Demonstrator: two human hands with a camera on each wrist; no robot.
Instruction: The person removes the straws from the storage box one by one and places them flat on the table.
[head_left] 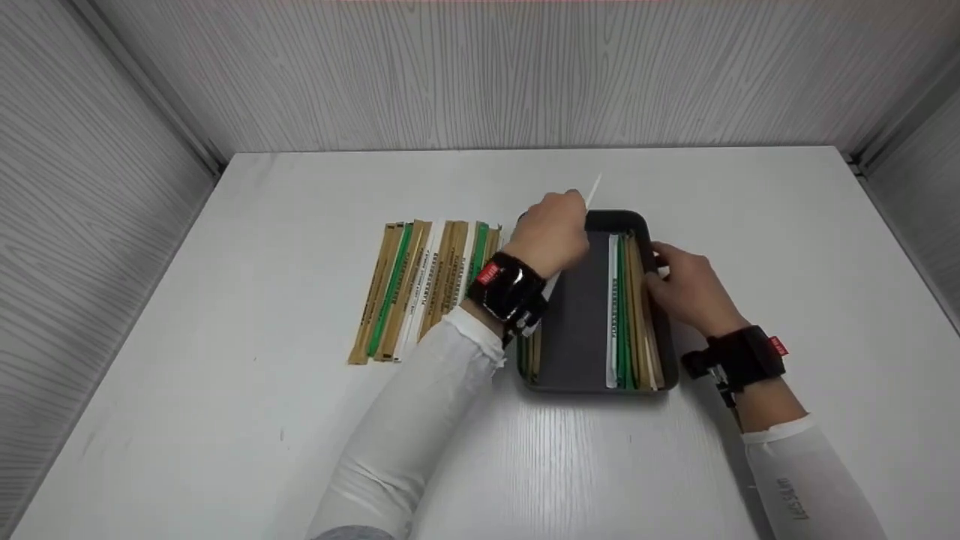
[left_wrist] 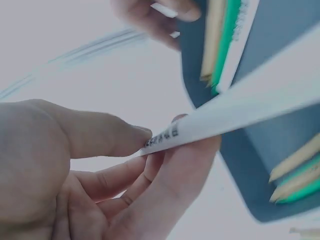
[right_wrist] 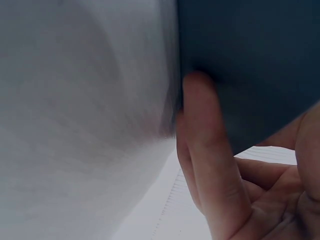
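My left hand [head_left: 551, 234] is over the upper left part of a dark grey tray [head_left: 574, 322]. Between its thumb and fingers it pinches one end of a slim white paper packet [left_wrist: 250, 107] with dark print, which slants across the tray in the left wrist view. The right hand [head_left: 690, 294] grips the tray's right side, thumb at the rim and fingers against the outer wall [right_wrist: 260, 65]. Inside the tray, white, green and brown packets [head_left: 634, 322] stand along the right wall. More green and brown ones [head_left: 531, 356] line the left wall, partly hidden by the left wrist.
Left of the tray, a row of brown, green and white packets [head_left: 405, 292] lies side by side on the white table [head_left: 225, 420]; the left forearm covers part of it. Grey wood-grain panels [head_left: 480, 75] rise behind the table and at both sides.
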